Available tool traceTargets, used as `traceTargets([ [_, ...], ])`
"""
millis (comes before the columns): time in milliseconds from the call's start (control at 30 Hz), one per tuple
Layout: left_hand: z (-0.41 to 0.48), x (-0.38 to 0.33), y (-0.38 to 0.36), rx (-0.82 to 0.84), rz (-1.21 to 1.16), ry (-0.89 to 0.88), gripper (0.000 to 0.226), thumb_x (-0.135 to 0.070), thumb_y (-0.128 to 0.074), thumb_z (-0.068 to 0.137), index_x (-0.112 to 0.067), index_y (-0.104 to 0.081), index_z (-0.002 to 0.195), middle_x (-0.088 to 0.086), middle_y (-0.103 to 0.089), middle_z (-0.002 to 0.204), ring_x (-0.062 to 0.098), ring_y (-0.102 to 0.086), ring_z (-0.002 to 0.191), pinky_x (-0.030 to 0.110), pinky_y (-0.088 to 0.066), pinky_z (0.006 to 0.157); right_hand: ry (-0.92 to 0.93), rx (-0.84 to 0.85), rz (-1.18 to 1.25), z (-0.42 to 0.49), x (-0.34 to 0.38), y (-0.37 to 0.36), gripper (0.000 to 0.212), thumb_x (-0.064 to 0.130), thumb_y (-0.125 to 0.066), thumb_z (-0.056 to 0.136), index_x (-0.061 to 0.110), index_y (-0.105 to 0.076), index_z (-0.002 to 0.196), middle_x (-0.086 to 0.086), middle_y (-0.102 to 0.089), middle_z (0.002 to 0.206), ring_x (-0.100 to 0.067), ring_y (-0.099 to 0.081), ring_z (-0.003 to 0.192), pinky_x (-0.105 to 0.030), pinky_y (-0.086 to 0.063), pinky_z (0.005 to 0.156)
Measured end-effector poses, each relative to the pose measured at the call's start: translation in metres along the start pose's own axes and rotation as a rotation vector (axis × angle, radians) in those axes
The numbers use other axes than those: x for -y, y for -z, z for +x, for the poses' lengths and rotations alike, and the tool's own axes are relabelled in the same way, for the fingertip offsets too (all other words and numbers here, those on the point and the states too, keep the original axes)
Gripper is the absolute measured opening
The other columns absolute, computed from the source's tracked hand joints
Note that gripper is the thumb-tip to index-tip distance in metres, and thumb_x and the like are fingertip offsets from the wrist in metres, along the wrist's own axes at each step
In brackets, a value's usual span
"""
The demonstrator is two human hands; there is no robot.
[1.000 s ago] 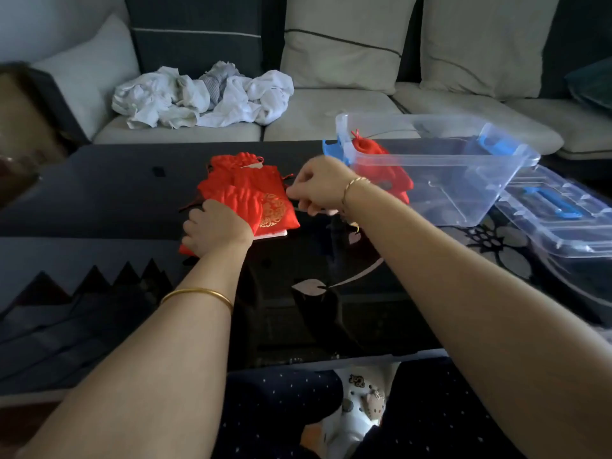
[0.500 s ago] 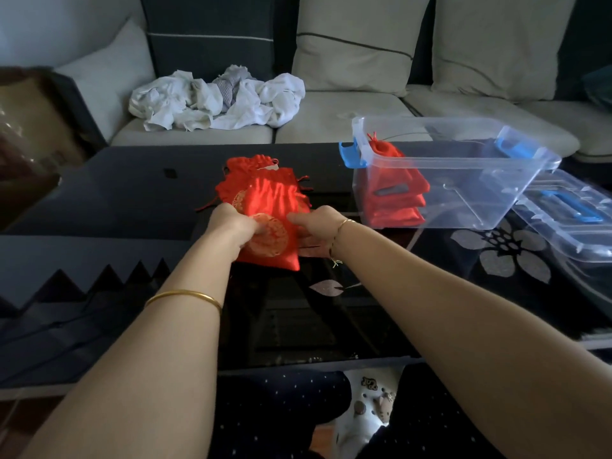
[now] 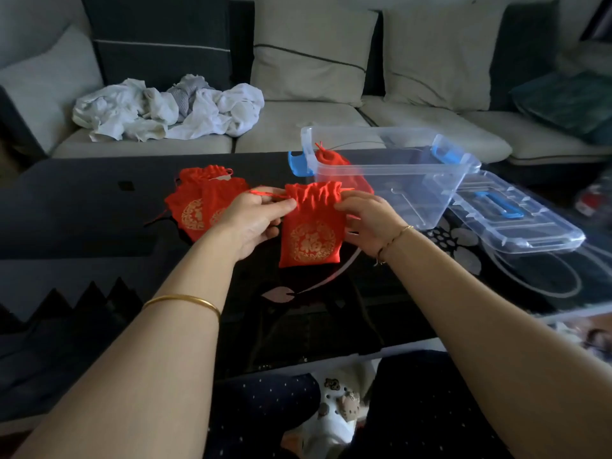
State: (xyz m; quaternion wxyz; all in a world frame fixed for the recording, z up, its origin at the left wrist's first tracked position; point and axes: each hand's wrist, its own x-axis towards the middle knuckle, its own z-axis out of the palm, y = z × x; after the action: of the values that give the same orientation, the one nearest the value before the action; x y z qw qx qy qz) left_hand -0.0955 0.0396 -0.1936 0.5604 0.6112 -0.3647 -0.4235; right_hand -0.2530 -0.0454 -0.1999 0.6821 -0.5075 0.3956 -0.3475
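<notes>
Step in hand, likely: cinching red pouch (image 3: 311, 233) closed; pouch between hands, just right of pouch pile (image 3: 195, 207); left hand (image 3: 255, 220) pinches cord (image 3: 265, 193); right hand (image 3: 367, 220) pinches gathered neck's right edge; next move: even outward pull, then carry right into clear bin (image 3: 414, 190).

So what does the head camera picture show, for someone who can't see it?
A person's left hand and right hand hold a red drawstring pouch at a dark table, the left pinching its cord. More red pouches lie beside it; a clear box holds another pouch.
</notes>
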Motion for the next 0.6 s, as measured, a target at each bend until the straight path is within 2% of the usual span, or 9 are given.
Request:
traceTargets([
  [100,0.001,0.000,-0.007,-0.005,-0.002,-0.004,0.014,-0.008,-0.064,0.087,-0.021,-0.063,0.079,-0.004,-0.056,0.071,0.006,-0.046,0.061,0.020,-0.040,0.056,-0.056,-0.028,0.263,-0.002,0.006,0.010,0.014,0.009,-0.051,0.086,0.014,-0.058,0.074,0.000,-0.056,0.071,-0.012,-0.051,0.059,-0.025,-0.038,0.061],
  [233,0.002,-0.001,-0.010,-0.003,0.020,-0.005,0.011,-0.009,-0.067,0.084,-0.019,-0.064,0.081,-0.004,-0.057,0.070,0.006,-0.046,0.059,0.021,-0.042,0.055,-0.056,-0.022,0.346,0.001,0.007,0.016,0.025,0.036,-0.056,0.089,0.015,-0.060,0.076,0.003,-0.058,0.065,-0.011,-0.054,0.059,-0.025,-0.041,0.062],
  [367,0.000,-0.004,-0.008,0.009,0.034,0.004,0.005,-0.013,-0.067,0.085,-0.016,-0.064,0.084,-0.001,-0.054,0.069,0.007,-0.046,0.056,0.022,-0.042,0.055,-0.008,-0.046,0.397,0.004,0.006,0.017,0.023,0.032,-0.057,0.091,0.011,-0.063,0.083,0.002,-0.053,0.062,-0.010,-0.047,0.057,-0.023,-0.034,0.058],
  [467,-0.001,-0.005,-0.004,-0.022,-0.021,0.000,0.010,-0.018,-0.064,0.088,-0.015,-0.063,0.078,-0.003,-0.051,0.062,0.007,-0.047,0.054,0.021,-0.044,0.053,0.040,-0.095,0.327,0.001,0.007,0.016,0.018,0.023,-0.059,0.091,0.008,-0.065,0.082,-0.001,-0.060,0.064,-0.008,-0.051,0.053,-0.019,-0.041,0.054],
  [600,-0.001,-0.005,0.000,-0.085,-0.047,-0.004,0.019,-0.019,-0.059,0.092,-0.012,-0.058,0.075,-0.002,-0.050,0.063,0.007,-0.048,0.053,0.021,-0.045,0.051,0.136,-0.193,0.026,-0.003,0.008,0.017,0.022,0.022,-0.059,0.091,0.006,-0.068,0.078,-0.004,-0.064,0.067,-0.009,-0.054,0.051,-0.019,-0.049,0.049],
])
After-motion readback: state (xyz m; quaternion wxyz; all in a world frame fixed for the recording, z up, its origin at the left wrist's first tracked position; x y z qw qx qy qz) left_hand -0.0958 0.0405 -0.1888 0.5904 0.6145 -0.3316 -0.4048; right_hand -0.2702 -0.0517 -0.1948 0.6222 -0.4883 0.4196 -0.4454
